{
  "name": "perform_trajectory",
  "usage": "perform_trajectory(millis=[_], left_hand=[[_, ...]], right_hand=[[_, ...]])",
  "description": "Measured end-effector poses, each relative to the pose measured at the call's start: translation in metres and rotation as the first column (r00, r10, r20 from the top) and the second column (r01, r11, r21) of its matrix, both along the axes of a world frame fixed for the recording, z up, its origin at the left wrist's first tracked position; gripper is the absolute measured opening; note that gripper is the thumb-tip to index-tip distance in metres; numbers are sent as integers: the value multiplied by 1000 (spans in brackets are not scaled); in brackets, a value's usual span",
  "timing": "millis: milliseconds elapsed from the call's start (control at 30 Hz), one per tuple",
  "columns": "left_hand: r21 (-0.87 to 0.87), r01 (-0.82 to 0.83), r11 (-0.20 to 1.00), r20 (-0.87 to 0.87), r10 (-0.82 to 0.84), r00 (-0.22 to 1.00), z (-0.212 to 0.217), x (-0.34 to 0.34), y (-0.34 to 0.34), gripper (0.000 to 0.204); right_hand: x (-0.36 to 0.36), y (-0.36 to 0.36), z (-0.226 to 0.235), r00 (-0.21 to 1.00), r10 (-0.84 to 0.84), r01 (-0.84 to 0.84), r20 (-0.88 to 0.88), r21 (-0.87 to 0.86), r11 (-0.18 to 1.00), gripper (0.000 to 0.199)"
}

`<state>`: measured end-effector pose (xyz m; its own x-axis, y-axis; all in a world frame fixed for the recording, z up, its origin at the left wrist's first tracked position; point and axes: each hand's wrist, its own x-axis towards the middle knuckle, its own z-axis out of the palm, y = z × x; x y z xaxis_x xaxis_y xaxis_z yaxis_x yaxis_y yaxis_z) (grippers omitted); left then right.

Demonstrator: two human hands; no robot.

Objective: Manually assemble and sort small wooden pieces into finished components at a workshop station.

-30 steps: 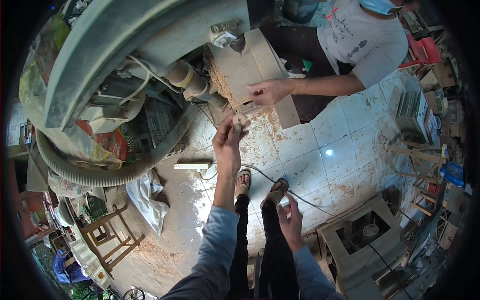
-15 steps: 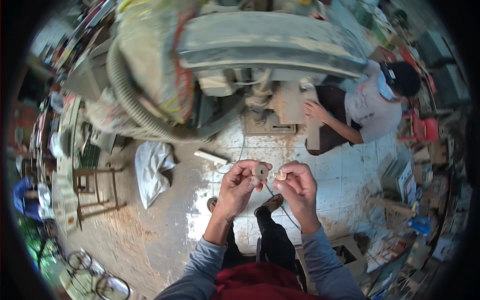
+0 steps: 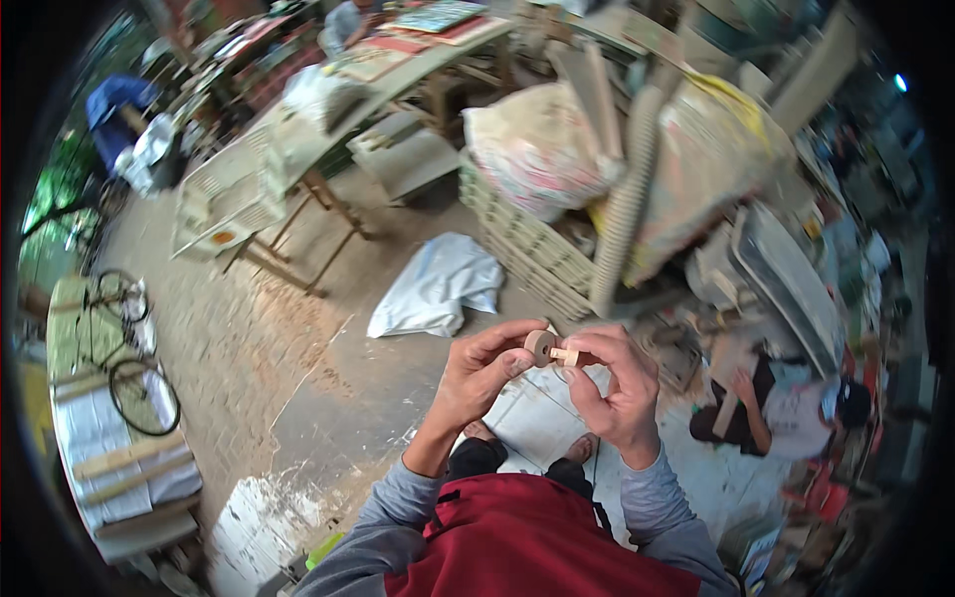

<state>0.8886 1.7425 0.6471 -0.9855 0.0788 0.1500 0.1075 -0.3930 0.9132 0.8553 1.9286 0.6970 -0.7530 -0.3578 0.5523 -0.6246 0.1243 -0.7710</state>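
Between the thumb and fingers of my left hand (image 3: 476, 383) is a small round wooden disc (image 3: 539, 345) with a hole in its middle. My right hand (image 3: 619, 388) pinches a short pale wooden peg (image 3: 565, 356) with a wider head. The peg's thin end points at the hole and sits close against the disc; whether its tip is inside I cannot tell. Both hands are held up in front of me, above the floor, close together.
A white sack (image 3: 438, 287) lies on the floor ahead. Beyond it stand a plastic crate (image 3: 522, 254) with stuffed bags, a ribbed hose (image 3: 634, 189) and a long table (image 3: 398, 85). At right a co-worker (image 3: 796, 418) sits holding a board. A bicycle (image 3: 139, 383) shows at left.
My view has swung to the left, so the machine and the co-worker now appear at the right. The peg has come nearer to the disc, its thin end turned toward the hole.
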Motion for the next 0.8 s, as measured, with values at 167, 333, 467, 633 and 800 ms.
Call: perform_trajectory(millis=[167,333,467,633,800], left_hand=[[-96,-263,960,-12,263,965,32,28,-137,43],[-229,-501,835,-105,490,865,46,56,-241,38],[-404,-673,619,-221,649,729,69,85,-324,35],[-560,-803,205,-403,779,481,82,127,-412,34],[-548,-837,-11,-403,880,252,69,182,-499,34]], right_hand=[[-17,-147,32,967,239,-232,-93,77,970,31],[-33,-273,44,851,497,-473,-167,164,865,31],[-39,-381,45,690,685,-662,-233,179,728,32],[-29,-524,39,413,869,-891,-271,77,448,33],[21,-661,8,164,985,-977,-45,-142,156,21]])
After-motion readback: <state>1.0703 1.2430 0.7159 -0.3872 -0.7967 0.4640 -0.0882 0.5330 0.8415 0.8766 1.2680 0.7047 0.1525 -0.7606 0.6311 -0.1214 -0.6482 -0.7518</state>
